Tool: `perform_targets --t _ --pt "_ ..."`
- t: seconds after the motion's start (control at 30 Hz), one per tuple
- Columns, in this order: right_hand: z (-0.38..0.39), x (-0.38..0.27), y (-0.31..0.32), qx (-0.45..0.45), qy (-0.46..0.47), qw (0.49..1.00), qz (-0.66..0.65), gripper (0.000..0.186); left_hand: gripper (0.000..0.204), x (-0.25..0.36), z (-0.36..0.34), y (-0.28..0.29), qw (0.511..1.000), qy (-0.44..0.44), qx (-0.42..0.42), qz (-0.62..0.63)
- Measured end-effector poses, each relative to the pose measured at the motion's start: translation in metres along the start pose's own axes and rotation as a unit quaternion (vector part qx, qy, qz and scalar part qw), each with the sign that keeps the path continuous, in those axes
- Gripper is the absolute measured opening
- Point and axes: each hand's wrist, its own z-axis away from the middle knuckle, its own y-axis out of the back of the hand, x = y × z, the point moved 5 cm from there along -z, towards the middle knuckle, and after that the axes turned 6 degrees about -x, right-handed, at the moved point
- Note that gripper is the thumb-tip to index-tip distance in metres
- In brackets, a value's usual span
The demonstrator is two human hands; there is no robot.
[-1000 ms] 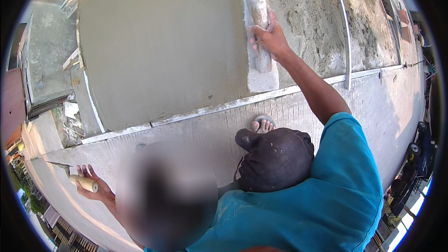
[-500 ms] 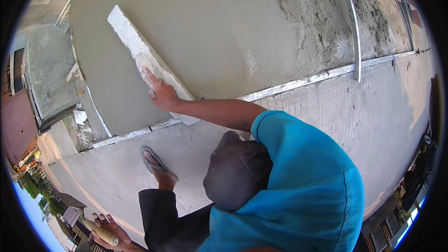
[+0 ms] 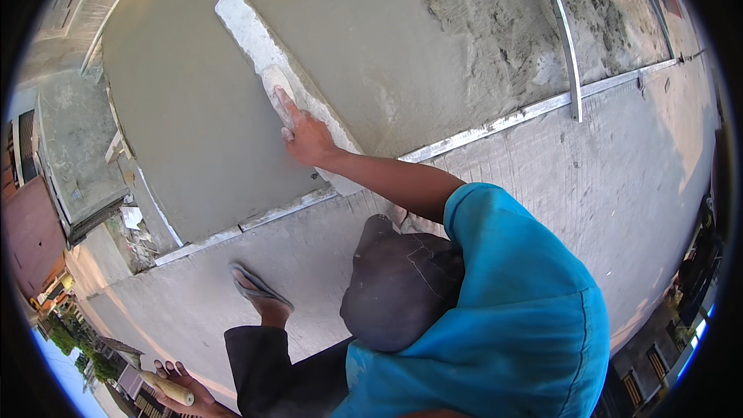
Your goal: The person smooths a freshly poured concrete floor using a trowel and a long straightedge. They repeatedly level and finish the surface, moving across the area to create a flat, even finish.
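Right hand (image 3: 309,139) on float (image 3: 304,91), left hand (image 3: 184,388) with trowel (image 3: 164,385)

Right hand: closed over the float's grip (image 3: 275,77), one finger stretched forward along it, the front of the grip showing just past the fingertips
Float: long, whitish, directly under right hand, lying flat on the smooth concrete (image 3: 193,124); set at a slant, far end ahead and to the left of the hand, near end passing beneath the wrist and reaching the pale rail (image 3: 495,125)
Left hand: well apart from right hand, low and to its left; fingers loosely bent and spread, trowel's wooden handle lying across the palm
Trowel: in left hand, clear of the concrete; blade pointing away from the fingers, ahead and to the left, edge-on enough that its full shape cannot be told
Around right hand: smooth concrete to the left and ahead; rough mix (image 3: 503,23) farther off to the right, a pale bar (image 3: 561,23) across it
Nearer the body than right hand: dark-clothed knee (image 3: 402,286), teal sleeve (image 3: 480,213)
Between the two hands: sandalled foot (image 3: 259,290) on grey paving
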Motion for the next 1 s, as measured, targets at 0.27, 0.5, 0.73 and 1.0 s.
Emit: perform_targets --t 0.27,0.5,0.73,1.0 --pt "0.027 0.048 0.119 0.098 0.001 0.995 0.036 0.091 0.065 0.008 -0.004 -0.037 0.999 -0.004 -0.031 0.036" --pt "0.053 0.079 0.202 0.165 0.005 0.984 0.062 0.089 0.063 0.007 -0.019 -0.051 0.992 0.009 -0.106 0.069" --pt "0.079 0.107 0.266 0.21 0.021 0.971 0.11 0.084 0.057 0.007 -0.018 -0.062 0.983 0.017 -0.163 0.078" --pt "0.113 0.127 0.328 0.22 -0.033 0.974 -0.035 0.079 0.056 0.0 -0.011 -0.064 0.986 0.009 -0.154 0.069"
